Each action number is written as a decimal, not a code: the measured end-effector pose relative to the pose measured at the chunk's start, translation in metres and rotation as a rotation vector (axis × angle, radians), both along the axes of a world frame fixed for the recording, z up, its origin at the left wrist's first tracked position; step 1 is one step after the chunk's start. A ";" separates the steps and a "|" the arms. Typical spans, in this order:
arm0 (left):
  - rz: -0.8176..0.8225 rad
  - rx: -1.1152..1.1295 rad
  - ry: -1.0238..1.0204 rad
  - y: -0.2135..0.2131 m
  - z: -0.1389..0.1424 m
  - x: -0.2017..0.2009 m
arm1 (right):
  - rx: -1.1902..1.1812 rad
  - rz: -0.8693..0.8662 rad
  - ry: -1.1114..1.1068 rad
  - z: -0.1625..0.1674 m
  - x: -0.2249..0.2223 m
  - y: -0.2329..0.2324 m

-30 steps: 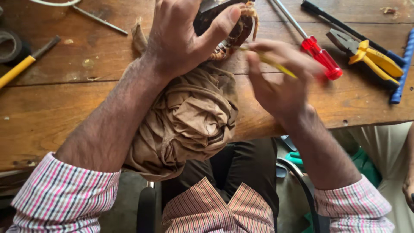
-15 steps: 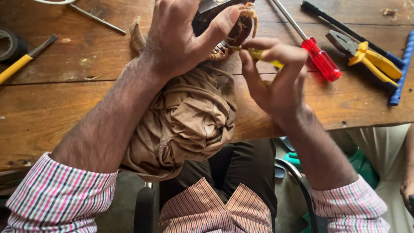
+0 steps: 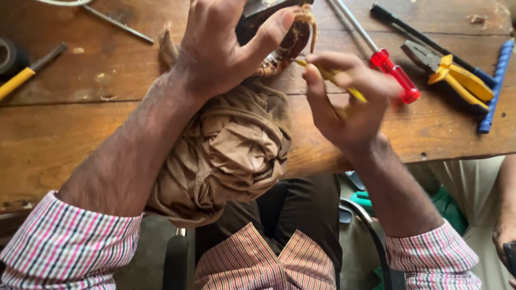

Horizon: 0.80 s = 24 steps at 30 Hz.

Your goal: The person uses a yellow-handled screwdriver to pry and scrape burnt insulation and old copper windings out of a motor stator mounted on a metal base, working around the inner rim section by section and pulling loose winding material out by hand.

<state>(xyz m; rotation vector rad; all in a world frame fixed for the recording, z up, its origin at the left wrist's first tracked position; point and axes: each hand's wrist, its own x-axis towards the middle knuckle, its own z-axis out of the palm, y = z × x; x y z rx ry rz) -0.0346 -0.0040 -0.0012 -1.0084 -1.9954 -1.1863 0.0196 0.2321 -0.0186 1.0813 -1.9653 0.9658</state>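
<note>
Here, head view only, clock directions read on the picture with 12 at the top edge.

Left hand: the left hand is closed over a dark round part with coppery windings, thumb pressed along its near side, holding it tilted above the wooden workbench.
Right hand: the right hand has its fingers pinched narrow around a thin yellow tool.
Tool axis: the yellow tool runs from about 4 o'clock up to 10 o'clock, its tip toward the windings.
Key relation: the windings lie at roughly 10 o'clock from the right fingertips, just beside the tool's tip; whether tip and wire touch I cannot tell.
Nearer hand: the left already grips the part; the right is just beside it.
Beneath: a bunched tan cloth sits at 6 o'clock of the part, over the bench edge.
Nearby: a red-handled screwdriver and yellow-handled pliers lie at 3 o'clock, apart from both hands.
</note>
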 end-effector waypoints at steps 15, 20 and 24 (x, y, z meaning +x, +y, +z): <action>0.097 -0.044 0.070 0.000 0.005 0.004 | -0.083 0.065 0.055 0.005 0.001 -0.007; 0.134 -0.069 0.043 -0.001 0.005 0.003 | 0.058 -0.030 -0.100 -0.003 -0.001 -0.005; 0.160 -0.082 0.044 -0.002 0.002 -0.001 | -0.118 -0.032 0.063 -0.008 -0.003 -0.002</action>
